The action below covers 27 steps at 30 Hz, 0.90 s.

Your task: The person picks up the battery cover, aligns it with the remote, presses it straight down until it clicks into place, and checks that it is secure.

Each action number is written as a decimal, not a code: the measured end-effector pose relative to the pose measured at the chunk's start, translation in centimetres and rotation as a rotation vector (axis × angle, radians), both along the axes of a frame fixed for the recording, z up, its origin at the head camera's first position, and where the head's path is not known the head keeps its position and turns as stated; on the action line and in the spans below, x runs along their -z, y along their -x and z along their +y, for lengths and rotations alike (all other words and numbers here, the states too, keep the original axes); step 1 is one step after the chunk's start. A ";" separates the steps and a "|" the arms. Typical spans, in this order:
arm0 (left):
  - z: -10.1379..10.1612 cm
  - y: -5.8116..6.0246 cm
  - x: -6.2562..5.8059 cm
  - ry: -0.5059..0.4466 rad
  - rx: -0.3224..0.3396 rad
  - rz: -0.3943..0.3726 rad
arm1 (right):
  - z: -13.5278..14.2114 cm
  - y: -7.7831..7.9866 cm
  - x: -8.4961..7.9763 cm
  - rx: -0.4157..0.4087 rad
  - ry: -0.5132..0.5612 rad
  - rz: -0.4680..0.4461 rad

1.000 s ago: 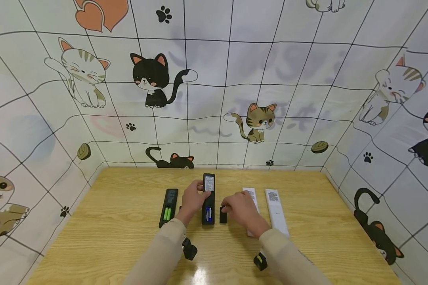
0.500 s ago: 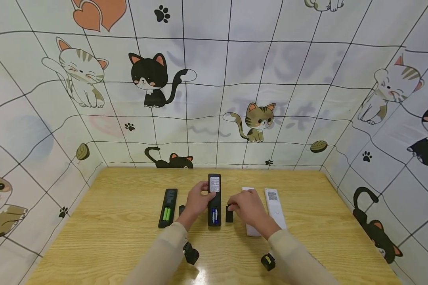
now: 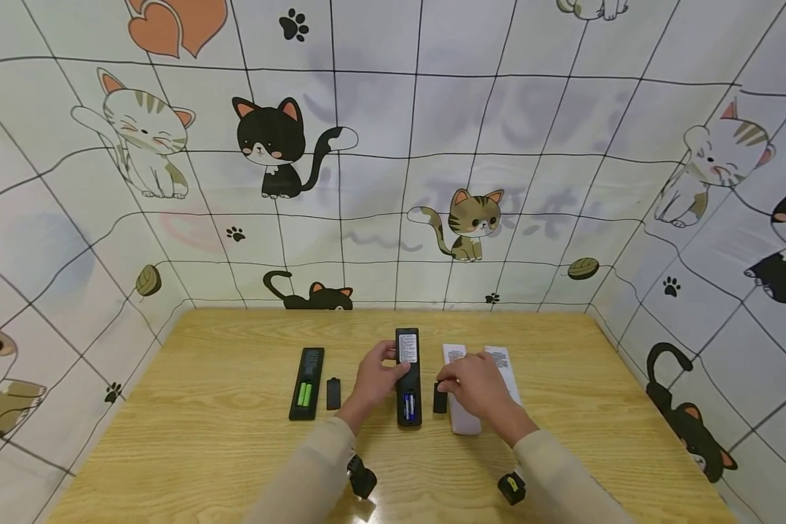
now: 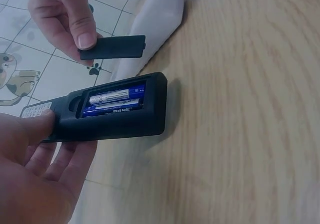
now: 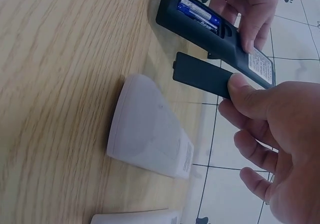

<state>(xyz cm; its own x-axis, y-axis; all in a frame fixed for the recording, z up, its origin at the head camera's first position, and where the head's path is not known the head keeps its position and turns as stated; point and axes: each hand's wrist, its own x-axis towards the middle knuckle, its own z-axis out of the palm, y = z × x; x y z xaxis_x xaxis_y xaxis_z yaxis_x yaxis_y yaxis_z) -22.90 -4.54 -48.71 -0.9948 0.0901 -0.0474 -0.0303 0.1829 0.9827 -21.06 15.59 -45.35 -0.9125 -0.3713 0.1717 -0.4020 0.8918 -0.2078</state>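
My left hand point(image 3: 375, 378) grips a black remote control point(image 3: 409, 377) by its labelled end, its back turned up. The remote's battery compartment lies uncovered, and two blue batteries point(image 4: 116, 100) sit side by side inside it. Just to the right, my right hand point(image 3: 478, 386) pinches a black battery cover point(image 5: 202, 74) between thumb and fingers. In the left wrist view the cover point(image 4: 114, 47) hangs apart from the remote, beside the compartment. Part of the left hand's fingers is hidden behind the remote.
Left of the hands lies another black remote point(image 3: 307, 382) with green batteries point(image 3: 304, 394) showing, and a loose black cover point(image 3: 333, 394) beside it. Two white remotes point(image 5: 150, 126) lie face down on the wooden table point(image 3: 203, 451) at the right. A cat-patterned cloth point(image 3: 380, 182) hangs behind.
Both hands have shifted to the right in the head view, carrying the black remote and the battery cover. The loose cover at the left has come into full view.
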 end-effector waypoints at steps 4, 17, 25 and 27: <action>0.0 -0.1 0.5 -0.016 0.025 0.007 | 0.3 -0.1 0.1 -0.008 -0.001 -0.003; -0.2 -0.1 0.8 0.003 0.056 0.048 | 0.1 -0.6 -0.1 -0.048 0.016 -0.013; -0.2 -0.1 1.1 0.036 0.074 0.090 | -0.9 -1.0 0.0 -0.113 0.019 0.029; -0.2 -0.1 1.2 0.046 0.082 0.099 | -1.2 -1.1 -0.1 -0.135 0.014 0.042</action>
